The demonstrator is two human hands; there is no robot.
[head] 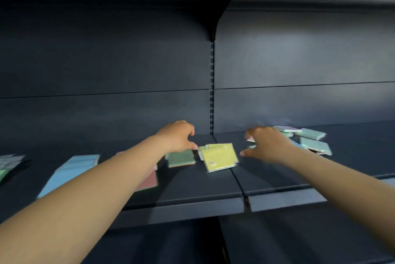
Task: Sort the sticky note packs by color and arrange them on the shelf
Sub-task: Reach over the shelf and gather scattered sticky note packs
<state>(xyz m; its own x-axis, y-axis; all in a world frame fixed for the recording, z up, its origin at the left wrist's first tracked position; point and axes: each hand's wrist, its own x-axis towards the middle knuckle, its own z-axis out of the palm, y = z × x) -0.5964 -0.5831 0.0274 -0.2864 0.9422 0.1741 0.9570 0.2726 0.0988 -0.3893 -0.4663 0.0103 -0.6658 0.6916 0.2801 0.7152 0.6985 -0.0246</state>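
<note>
yellow pack (220,157) between 2 loose grips

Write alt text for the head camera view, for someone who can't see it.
Two bare arms reach over a dark shelf; the left hand and right hand flank yellow sticky note packs. Blue packs lie left, a mixed pile right.

Shop aisle: dark metal gondola shelf (192,201), slotted upright (212,84), wrapped sticky note packs (220,157) laid out.

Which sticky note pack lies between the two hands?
The yellow square sticky note pack, lying tilted across the shelf seam; the green pack sits under the left hand.
</note>
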